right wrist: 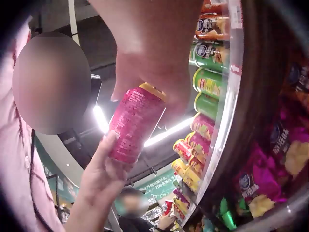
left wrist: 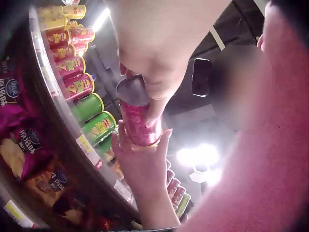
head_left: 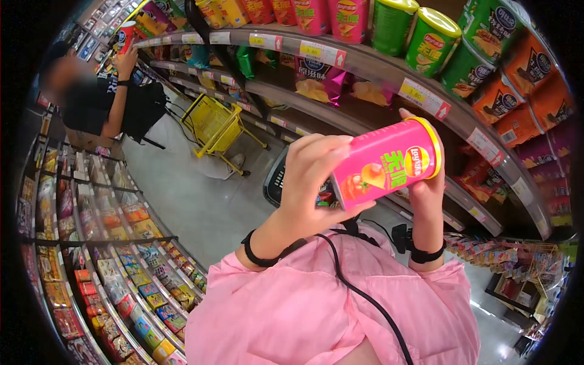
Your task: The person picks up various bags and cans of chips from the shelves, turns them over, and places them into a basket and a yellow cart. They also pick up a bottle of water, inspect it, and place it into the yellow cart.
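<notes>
Head view: both hands are on the pink can. Left hand (head_left: 307,173) is clamped round the base end, fingers bent; right hand (head_left: 427,191) wraps the lid end. Can (head_left: 380,163) is held tilted in front of the chest, beside the shelf (head_left: 371,66). Label reads "Lay's 乐事" and "无限", with tomato and chip art; yellow lid (head_left: 432,146) on. Price tag (head_left: 420,96) says 3.80; purple bag (head_left: 317,79) reads "原滋味". Green cans (head_left: 432,44) stand above me on the shelf.

Left wrist view: left hand grips near the silvery base (left wrist: 133,91); right hand's fingers and thumb cup the other end. Print on the can is washed out.

Right wrist view: right hand is closed about the lid end, left hand pinches lower down. Can leans, showing small white print (right wrist: 137,113), too blurred to read.
</notes>
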Demonstrator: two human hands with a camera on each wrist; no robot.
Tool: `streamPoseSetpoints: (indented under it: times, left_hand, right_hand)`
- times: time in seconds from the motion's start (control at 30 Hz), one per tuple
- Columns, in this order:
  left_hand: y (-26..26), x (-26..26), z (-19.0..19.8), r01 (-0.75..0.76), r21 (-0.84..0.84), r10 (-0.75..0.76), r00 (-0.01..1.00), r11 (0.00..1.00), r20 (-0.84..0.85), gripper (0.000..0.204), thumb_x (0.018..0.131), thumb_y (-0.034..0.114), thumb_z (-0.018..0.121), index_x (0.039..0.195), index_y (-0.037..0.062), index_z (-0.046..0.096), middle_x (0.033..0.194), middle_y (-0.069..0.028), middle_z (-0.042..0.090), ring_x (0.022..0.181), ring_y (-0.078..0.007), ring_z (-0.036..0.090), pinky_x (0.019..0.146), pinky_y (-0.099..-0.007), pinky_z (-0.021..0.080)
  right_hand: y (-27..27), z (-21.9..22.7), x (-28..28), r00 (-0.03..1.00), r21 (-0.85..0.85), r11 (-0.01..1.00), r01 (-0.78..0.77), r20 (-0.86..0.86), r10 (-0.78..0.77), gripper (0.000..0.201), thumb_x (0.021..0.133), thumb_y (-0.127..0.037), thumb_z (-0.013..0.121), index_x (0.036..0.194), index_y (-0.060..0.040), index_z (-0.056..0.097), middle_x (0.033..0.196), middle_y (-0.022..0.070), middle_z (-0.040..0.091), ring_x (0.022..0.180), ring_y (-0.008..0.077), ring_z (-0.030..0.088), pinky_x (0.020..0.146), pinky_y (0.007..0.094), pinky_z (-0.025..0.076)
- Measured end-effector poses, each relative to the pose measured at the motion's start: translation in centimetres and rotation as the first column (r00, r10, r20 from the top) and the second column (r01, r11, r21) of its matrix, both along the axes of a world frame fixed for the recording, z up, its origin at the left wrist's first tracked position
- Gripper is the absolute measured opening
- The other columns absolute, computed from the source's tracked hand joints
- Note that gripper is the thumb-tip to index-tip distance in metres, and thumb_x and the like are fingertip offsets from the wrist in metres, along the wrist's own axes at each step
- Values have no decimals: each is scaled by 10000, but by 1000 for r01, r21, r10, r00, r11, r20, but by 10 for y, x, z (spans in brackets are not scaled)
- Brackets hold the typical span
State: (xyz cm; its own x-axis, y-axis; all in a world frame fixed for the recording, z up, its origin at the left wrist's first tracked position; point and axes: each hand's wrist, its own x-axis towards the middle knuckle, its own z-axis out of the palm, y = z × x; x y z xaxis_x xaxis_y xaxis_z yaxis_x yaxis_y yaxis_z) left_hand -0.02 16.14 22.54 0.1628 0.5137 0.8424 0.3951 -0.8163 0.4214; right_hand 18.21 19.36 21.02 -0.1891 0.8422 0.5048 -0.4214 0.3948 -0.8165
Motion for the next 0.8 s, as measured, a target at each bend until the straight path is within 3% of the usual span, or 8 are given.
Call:
streamPoseSetpoints:
  times: [0.1, 0.17, 0.2, 0.3, 0.4, 0.5, 0.63, 0.8]
  left_hand:
    - [-9, -1, -4, 31, -3, -30, 994, 1000, 107, 1001, 479, 259, 782, 1227, 54, 150, 1125, -207, 346, 952, -253, 431, 798, -348, 362]
    - [-13, 5, -3, 59, 67, -73, 970, 996, 232, 1070, 462, 284, 789, 1239, 55, 89, 1137, -215, 325, 957, -255, 428, 798, -351, 363]
    - [-16, 3, 2, 25, 49, -33, 985, 998, 167, 1145, 448, 318, 789, 1241, 58, 6, 1148, -224, 300, 945, -260, 440, 779, -341, 381]
    - [-19, 7, 9, 37, 73, -45, 993, 997, 113, 1149, 453, 334, 784, 1237, 53, -7, 1141, -228, 306, 924, -260, 456, 750, -325, 406]
    - [-18, 11, 10, 45, 119, -59, 991, 992, 116, 1156, 455, 344, 782, 1231, 48, -22, 1134, -233, 311, 903, -259, 472, 729, -311, 424]
    - [-16, 34, 8, 179, 240, -274, 846, 954, 457, 808, 528, 184, 745, 1179, 57, 284, 1101, -212, 398, 967, -300, 442, 783, -375, 374]
    - [-17, 38, 6, 167, 241, -257, 873, 956, 414, 733, 547, 252, 724, 1139, 47, 345, 1103, -216, 413, 966, -304, 448, 778, -380, 361]
    - [-14, 42, 7, 320, 248, -396, 834, 914, 385, 737, 548, 285, 708, 1143, 39, 349, 1142, -226, 387, 994, -322, 437, 785, -385, 353]
  right_hand:
    - [1, -16, -9, 983, -137, 978, -158, -116, 143, 896, 561, -371, 703, 1224, -10, 220, 1202, 220, 325, 1093, 252, 376, 903, 333, 302]
    - [-6, -18, -21, 981, -198, 962, -189, -73, 178, 947, 536, -484, 680, 1219, -11, 225, 1181, 233, 337, 1060, 270, 408, 881, 358, 341]
    - [-7, -24, -24, 971, -146, 960, -237, -72, 228, 881, 590, -458, 653, 1223, -22, 221, 1157, 205, 378, 1037, 257, 429, 871, 348, 354]
    - [-18, -26, -28, 940, -375, 867, -328, -224, 259, 937, 523, -370, 729, 1224, -12, 221, 1178, 203, 361, 1083, 241, 389, 910, 325, 301]
    - [-28, -17, -37, 929, -402, 851, -337, -286, 233, 955, 503, -379, 739, 1224, -27, 222, 1189, 190, 355, 1079, 247, 392, 898, 357, 320]
    - [-28, -12, -34, 903, -324, 856, -403, -290, 316, 794, 623, -328, 664, 1225, -51, 227, 1182, 182, 369, 1069, 253, 402, 879, 369, 346]
    - [-34, -9, -33, 899, -469, 782, -411, -351, 262, 517, 777, -159, 497, 1221, -80, 243, 1131, 157, 420, 1019, 246, 441, 847, 330, 384]
    - [-36, -10, -23, 895, -453, 779, -434, -315, 315, 455, 784, -158, 479, 1186, -97, 275, 1114, 146, 428, 1005, 241, 447, 844, 328, 381]
